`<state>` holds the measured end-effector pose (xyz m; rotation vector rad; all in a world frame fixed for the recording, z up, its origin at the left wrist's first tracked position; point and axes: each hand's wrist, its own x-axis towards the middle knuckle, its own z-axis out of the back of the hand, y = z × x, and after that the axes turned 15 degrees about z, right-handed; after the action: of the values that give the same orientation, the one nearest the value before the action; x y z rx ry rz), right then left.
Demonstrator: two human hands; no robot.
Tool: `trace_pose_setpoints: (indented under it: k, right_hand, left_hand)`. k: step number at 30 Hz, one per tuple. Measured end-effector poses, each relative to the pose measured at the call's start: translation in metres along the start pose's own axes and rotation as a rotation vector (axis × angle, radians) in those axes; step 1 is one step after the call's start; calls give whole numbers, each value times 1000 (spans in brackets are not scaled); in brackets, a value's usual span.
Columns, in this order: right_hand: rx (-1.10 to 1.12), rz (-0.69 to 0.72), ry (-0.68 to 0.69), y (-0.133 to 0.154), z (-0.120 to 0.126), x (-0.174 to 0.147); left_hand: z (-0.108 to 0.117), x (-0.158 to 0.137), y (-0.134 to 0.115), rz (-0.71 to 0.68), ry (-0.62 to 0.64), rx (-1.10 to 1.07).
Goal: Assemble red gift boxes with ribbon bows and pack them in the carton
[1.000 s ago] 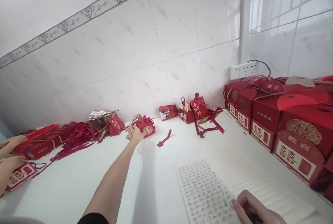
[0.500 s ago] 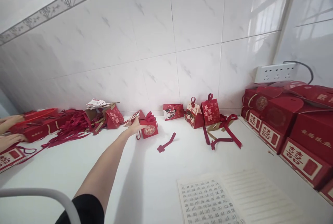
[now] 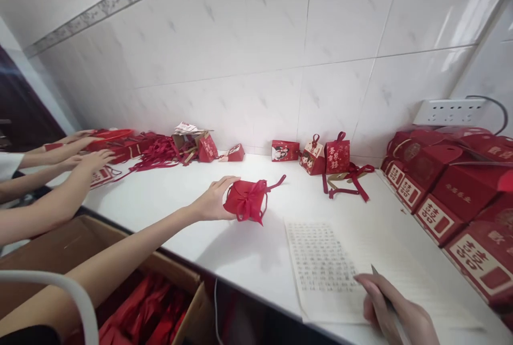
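My left hand point(image 3: 218, 198) is closed on a small red gift box point(image 3: 243, 201) tied with a red ribbon bow, held tilted just above the white tabletop. Behind the box, partly covered by it, lies a dark red strap point(image 3: 277, 182). At the lower right my right hand point(image 3: 395, 305) grips a slim grey pen point(image 3: 390, 307) over an open notebook point(image 3: 316, 254). Rows of handwriting fill its left page; the right page is lined.
Finished-looking red boxes point(image 3: 337, 156) and loose ribbons stand along the wall. Stacked larger red boxes point(image 3: 451, 190) line the right side. Other people's hands point(image 3: 96, 161) work at the left near a ribbon pile point(image 3: 160, 150). Below the table edge sits a cardboard carton point(image 3: 188, 270) holding red items.
My left hand has lifted the red box from near the wall and brought it closer, toward the notebook. My right hand with the pen has come into view. The view has shifted left.
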<state>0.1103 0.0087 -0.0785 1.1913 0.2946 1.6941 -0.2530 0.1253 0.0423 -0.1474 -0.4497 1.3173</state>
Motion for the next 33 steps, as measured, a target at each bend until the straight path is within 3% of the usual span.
trace_pose_setpoints:
  k: [4,7,11,14,16,19,21,22,24,28,33]
  right_hand:
    - [1,106,19,15,5,10]
    - [-5,143,-50,39,-1,17]
    - [58,169,-16,65,-18,23]
    - [141,151,-1,72,-26,26]
    - [189,136,-9,73,-26,28]
    - [214,117,-13,72,-19,32]
    - [223,93,-10,70,-14,37]
    - [235,79,-6,70,-13,40]
    - [278,60,21,71,-12,49]
    - [411,28,162,80,-19,70]
    - [545,-55,309,93,-27,85]
  left_hand:
    - [11,-59,-24,-42,98,-66]
    - [4,-86,-35,47,259,-152]
    - [-13,-96,-40,88,551,-434]
    - [-22,-85,-38,61,645,-550]
    - [-26,-74,-35,177,557,-628]
    - [-26,-68,-33,416,213,-723]
    - [-23,-75,-37,464,5,-724]
    - [-21,-83,-42,452,-36,-712]
    - [-19,-101,-55,434,54,-693]
    - [-26,-128,-84,531,522,-725]
    - [-41,-125,-91,582,521,-890]
